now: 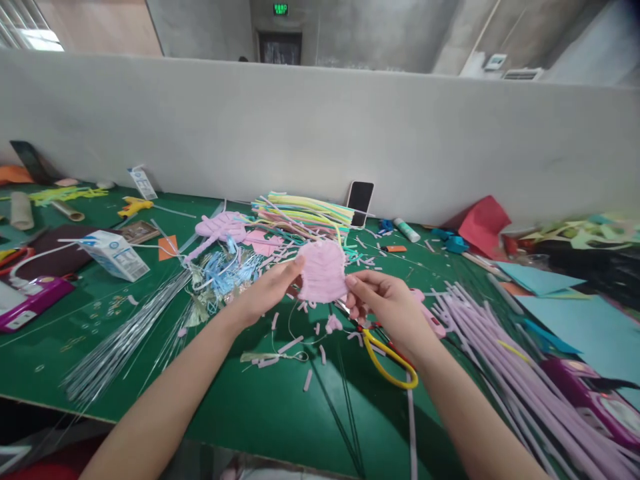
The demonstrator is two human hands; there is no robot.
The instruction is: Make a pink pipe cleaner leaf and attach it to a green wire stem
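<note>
Hands (325,293) raised — pinching pink woven piece (323,270)

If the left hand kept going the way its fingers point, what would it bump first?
The pink piece: the left hand grips its edge. Beyond that, probably the pile of coloured stems near the phone, but depth is hard to judge.

Two pink woven pieces (323,272) (220,228), two white cartons (115,255) (142,182), one pair of scissors (390,363)
</note>
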